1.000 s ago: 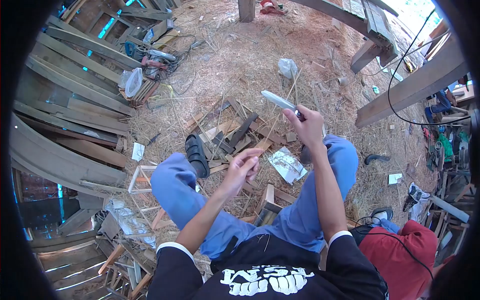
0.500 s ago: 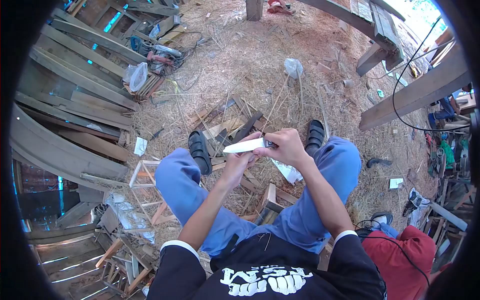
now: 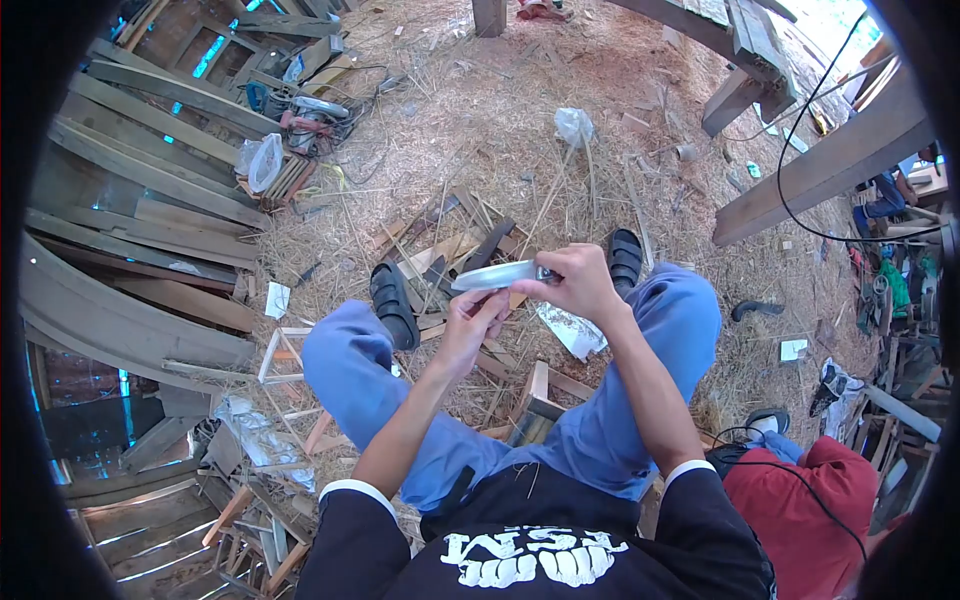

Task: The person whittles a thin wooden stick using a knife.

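Observation:
A broad knife with a pale blade (image 3: 497,274) points left in front of my knees. My right hand (image 3: 580,280) is closed round its dark handle. Just under the blade, my left hand (image 3: 474,325) has its fingers pinched together; whatever lies between them is too small to make out. Beneath the hands, wood offcuts (image 3: 455,250) lie among thin strips on the ground. A whitish sheet (image 3: 572,331) with debris on it rests by my right knee. Between my legs stands a small wooden block or box (image 3: 536,408).
Planks (image 3: 160,150) are stacked at the left, with power tools (image 3: 315,122) beyond them. A heavy beam (image 3: 820,175) and black cable (image 3: 785,190) stand at the right. A person in red (image 3: 800,500) is close by at the lower right. A plastic bag (image 3: 574,127) lies ahead.
The knife has come down from the upper right to my left hand and now points left. Since the last earlier frame, the blade has turned slightly and my left hand has shifted a little lower.

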Demonstrator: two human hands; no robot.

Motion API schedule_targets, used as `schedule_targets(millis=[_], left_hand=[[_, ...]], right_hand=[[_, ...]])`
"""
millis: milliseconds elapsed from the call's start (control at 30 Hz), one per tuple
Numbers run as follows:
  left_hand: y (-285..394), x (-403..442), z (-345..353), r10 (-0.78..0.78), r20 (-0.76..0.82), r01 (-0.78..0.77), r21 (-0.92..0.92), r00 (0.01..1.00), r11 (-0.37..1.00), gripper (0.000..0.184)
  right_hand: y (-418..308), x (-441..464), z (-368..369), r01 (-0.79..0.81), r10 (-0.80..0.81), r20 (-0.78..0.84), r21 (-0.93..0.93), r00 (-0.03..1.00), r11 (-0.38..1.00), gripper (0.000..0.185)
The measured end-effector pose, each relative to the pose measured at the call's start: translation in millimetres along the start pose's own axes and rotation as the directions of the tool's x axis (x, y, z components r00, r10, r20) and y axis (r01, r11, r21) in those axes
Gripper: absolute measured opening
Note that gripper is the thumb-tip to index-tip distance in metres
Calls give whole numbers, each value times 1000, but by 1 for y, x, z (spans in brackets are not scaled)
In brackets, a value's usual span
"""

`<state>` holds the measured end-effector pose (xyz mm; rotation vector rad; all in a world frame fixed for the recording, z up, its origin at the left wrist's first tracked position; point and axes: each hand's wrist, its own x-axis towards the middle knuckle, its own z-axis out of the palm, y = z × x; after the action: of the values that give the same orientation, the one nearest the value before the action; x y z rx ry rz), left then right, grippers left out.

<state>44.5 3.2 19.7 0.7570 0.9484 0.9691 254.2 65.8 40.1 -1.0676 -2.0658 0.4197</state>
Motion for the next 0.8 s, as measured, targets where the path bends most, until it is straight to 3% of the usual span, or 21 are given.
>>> schedule_targets(millis=[167,267,433,533,800], left_hand=[[1,-4,2,0,38,1,-33,999,999,36],[8,-3,7,-42,-13,41,-35,999,999,37],[5,1,3,-15,-21,15,-26,1000,1000,39],[5,-2,1,-58,-40,56,-51,998,997,42],[3,4,0,-68,-31,65,-85,997,994,42]], right_hand=[[17,5,-18,-306,303,-57,-54,951,950,52],[11,6,-19,-287,286,-45,-19,957,958,51],[-8,-4,6,-14,9,159,34,987,999,44],[-14,-8,18,-41,22,227,78,974,996,47],[-2,0,16,43,-41,194,-10,980,999,50]])
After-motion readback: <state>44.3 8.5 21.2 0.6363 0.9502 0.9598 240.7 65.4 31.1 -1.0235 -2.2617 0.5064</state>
